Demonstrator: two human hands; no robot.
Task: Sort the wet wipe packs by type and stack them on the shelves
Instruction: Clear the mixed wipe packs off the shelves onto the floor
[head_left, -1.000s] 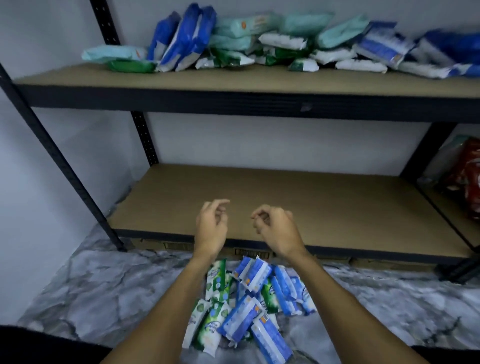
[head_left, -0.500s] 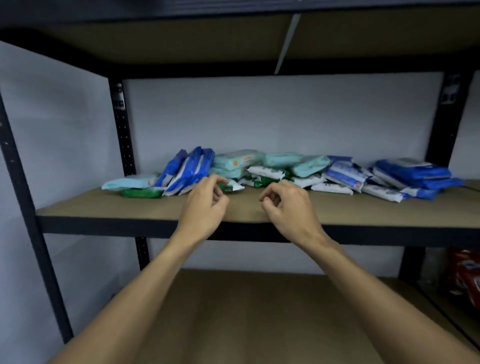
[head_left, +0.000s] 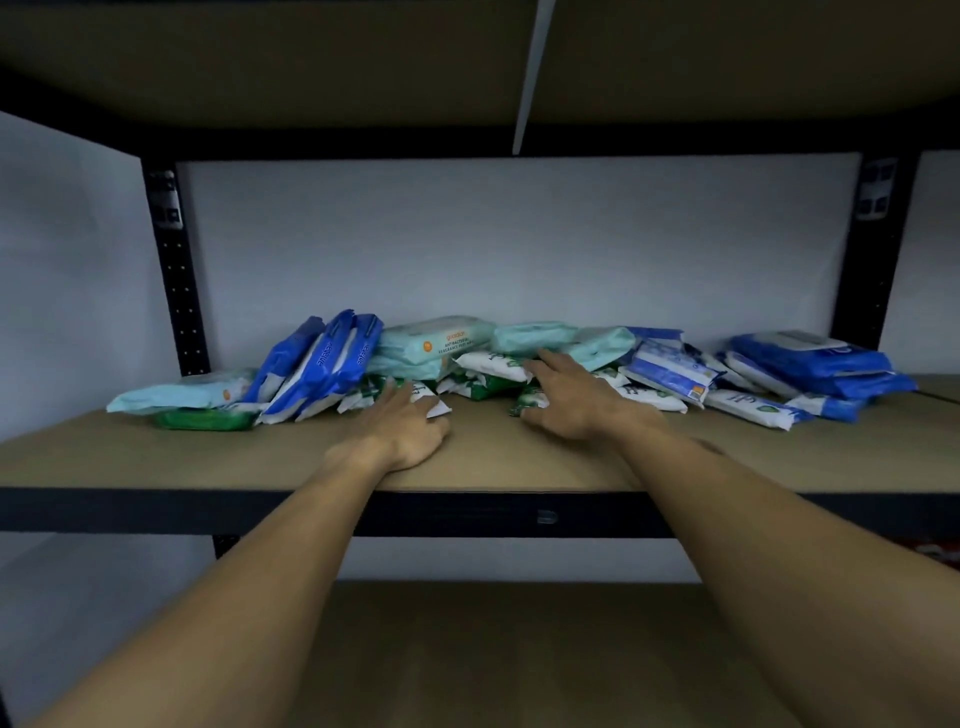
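Head camera, from nearest out: my view runs down two bare forearms that cross above the lower shelf (head_left: 467, 649) and reach over the dark front rail of the middle shelf (head_left: 249, 457). The left hand (head_left: 402, 434) lies palm down on the bare board, its fingers (head_left: 400, 399) stretched forward and relaxed, their tips touching a small white-and-green pack (head_left: 434, 404) at the front of the heap; I see no curl around it. The right hand (head_left: 569, 408) is spread flat over another white-and-green pack (head_left: 531, 401), forefinger straight and pointing toward the back, thumb tucked beside the pack; it presses rather than grips. I judge both hands are there to rake the small packs forward, since these lie at the front, tangled under bigger ones. Behind them the wet wipe packs sit unsorted in one row near the back: a pale teal pack (head_left: 176, 397) lying on a green pack (head_left: 205, 420) at the left, blue packs (head_left: 324, 364) leaning on edge, teal antibacterial packs (head_left: 436, 340) piled in the middle, blue-and-white packs (head_left: 670, 371) slumped to the right, and a flat dark blue stack (head_left: 815, 364) at the far right. Only that last group looks stacked by type, so sorting seems barely begun. Beyond is the pale wall (head_left: 519, 234).
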